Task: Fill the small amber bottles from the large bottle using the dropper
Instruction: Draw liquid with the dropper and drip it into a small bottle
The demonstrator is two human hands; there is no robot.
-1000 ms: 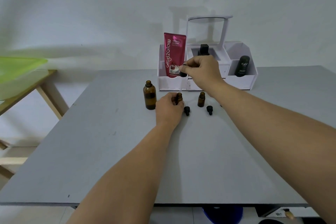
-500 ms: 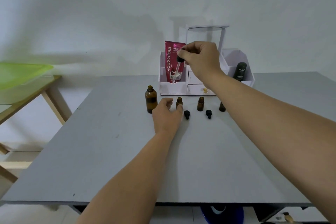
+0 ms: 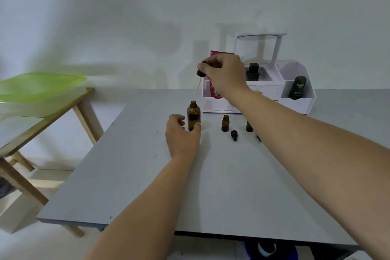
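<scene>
Open counter (image 3: 147, 175) nearside of both grips; left grip (image 3: 181, 135) curled round the base of the open large bottle (image 3: 193, 118), thumb touching; small amber bottles (image 3: 225, 123) and loose cap (image 3: 233, 134) to its right; right grip (image 3: 223, 74) above, pinching the dropper (image 3: 200, 73) over that bottle's mouth; white organizer (image 3: 299, 103) behind.

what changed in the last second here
The left hand let go of the small bottle and moved left to the large bottle, curling round its base. The right hand carried the dropper left, from over that small bottle to above the large one's mouth. The other small bottle, cap and organizer stayed put.
</scene>
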